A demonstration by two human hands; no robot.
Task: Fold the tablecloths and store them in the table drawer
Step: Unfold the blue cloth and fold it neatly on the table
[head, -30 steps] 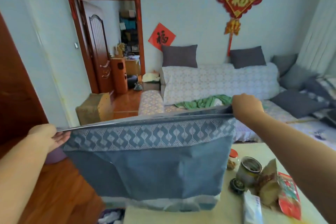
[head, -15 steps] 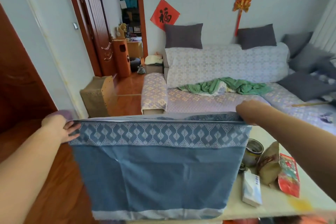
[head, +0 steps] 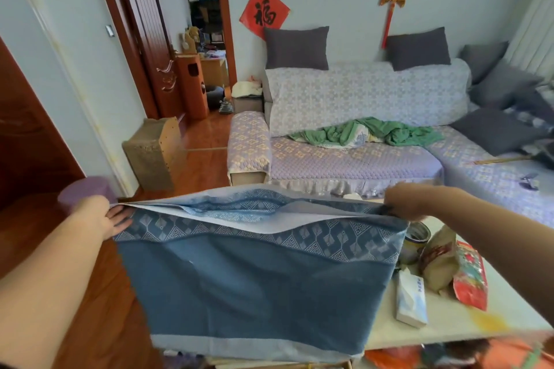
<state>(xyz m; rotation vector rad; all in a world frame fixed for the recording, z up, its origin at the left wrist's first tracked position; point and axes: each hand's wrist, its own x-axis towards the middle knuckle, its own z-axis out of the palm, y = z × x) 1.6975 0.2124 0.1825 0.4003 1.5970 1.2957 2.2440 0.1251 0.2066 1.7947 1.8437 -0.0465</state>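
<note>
Between the two outstretched arms hangs the blue tablecloth (head: 257,281), doubled over and held up in the air in front of the bench (head: 467,317). Its top edges gape apart in the middle, showing the pale underside, while the patterned border runs just below them. The left hand (head: 100,216) pinches the left top corner with thumb and fingers curled onto the fabric; the right hand (head: 403,201) grips the right top corner, fingers closed round the bunched edge. The cloth's lower edge, a pale band, hangs down past the bench's near left corner and covers it. To the right of the cloth, on the bench, stand a tin can (head: 416,241), a brown paper bag (head: 439,260), a red packet (head: 470,275) and a tissue pack (head: 410,299), all close together and just beside the cloth's right edge. Left of the cloth lies open wooden floor (head: 99,308), reaching back to a doorway. Beyond the top edge, well apart, a sofa (head: 353,159) spans the wall, with a green blanket (head: 374,135) crumpled on its seat.
</note>
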